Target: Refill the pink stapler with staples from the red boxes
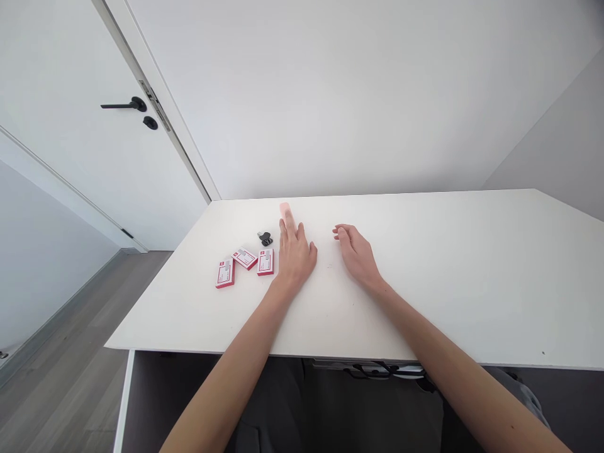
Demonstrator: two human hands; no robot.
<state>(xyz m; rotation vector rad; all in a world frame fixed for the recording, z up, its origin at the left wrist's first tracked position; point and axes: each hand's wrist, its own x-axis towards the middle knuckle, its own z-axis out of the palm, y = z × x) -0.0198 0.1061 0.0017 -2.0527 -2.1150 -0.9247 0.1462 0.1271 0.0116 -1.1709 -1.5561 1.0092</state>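
My left hand lies palm down on the white table, its fingers stretched out and apart. The fingertips rest over a pale pink, rounded, flat object; much of it is hidden under the fingers, and its kind is unclear. To the left of this hand are a small black-and-silver item, too small to name surely, and three small red-and-white boxes, lying flat. My right hand rests on its side to the right, fingers loosely bent and slightly apart, with nothing visible in it.
The white tabletop runs up to the wall at the back. A white door with a black handle stands at the left. Under the table's front edge, dark cables show between my arms.
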